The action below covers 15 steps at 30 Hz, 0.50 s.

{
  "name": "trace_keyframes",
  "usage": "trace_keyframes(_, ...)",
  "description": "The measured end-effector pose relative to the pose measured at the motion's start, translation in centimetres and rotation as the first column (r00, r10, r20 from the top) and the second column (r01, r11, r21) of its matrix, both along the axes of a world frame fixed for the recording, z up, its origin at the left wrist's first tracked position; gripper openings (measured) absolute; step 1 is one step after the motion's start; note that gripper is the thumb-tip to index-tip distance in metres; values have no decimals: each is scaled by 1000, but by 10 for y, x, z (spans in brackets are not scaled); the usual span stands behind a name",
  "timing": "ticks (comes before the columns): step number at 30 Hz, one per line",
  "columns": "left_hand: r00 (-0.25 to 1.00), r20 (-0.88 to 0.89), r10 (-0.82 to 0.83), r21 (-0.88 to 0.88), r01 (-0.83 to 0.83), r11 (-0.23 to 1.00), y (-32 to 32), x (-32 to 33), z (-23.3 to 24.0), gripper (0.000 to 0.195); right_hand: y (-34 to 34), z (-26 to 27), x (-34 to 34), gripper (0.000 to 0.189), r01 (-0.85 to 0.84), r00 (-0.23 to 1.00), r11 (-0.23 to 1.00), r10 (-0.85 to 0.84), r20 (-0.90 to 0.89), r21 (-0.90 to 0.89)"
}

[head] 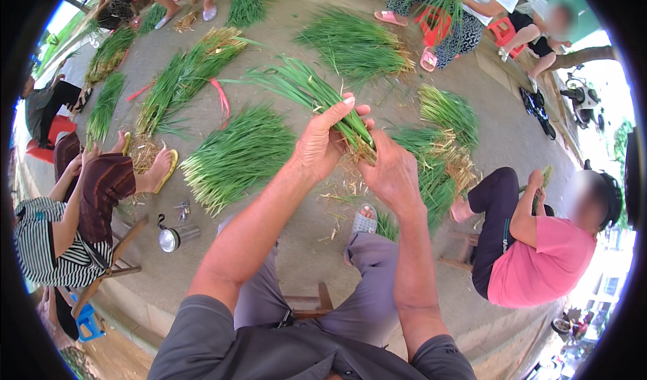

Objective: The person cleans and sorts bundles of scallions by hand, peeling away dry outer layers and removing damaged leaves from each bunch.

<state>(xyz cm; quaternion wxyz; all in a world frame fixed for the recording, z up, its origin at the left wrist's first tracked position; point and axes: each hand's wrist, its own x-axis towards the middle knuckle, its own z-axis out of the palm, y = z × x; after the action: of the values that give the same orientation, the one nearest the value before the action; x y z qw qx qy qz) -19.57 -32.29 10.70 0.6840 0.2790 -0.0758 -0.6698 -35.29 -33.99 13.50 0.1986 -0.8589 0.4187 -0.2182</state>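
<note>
A bunch of green leafy stalks, likely Chinese chives (pixel 298 84), is held up in front of me. My left hand (pixel 326 135) is wrapped around its lower stems, thumb laid along the top. At the brownish root end, my right hand (pixel 391 170) has its fingers closed on the stalks; its fingertips are partly hidden. Beneath and to the left, a large pile of green stalks (pixel 240 155) lies on the concrete ground (pixel 303 238). To the right is another pile with dry yellow leaves (pixel 432 162). Shed bits of straw (pixel 333 223) are scattered below my hands.
Co-workers sit around, one in a pink shirt (pixel 543 264) at right, one in a striped shirt (pixel 65 238) at left. A clear flask with a metal lid (pixel 174 238) lies near keys (pixel 183 209). More stalk piles (pixel 359 44) and a pink strip (pixel 221 99) lie beyond.
</note>
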Motion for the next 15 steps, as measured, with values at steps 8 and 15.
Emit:
trace_keyframes(8, 973, -203, 107, 129, -82, 988, 3, 8, -15, 21, 11, 0, 13, 45, -66, 998, 997, 65, 24, 45)
trace_keyframes(15, 926, -351, 141, 162, -88, 983, 0, 15, -13, 19, 18, 25, 22, 65, -105, 987, 914, 48, 153, 391)
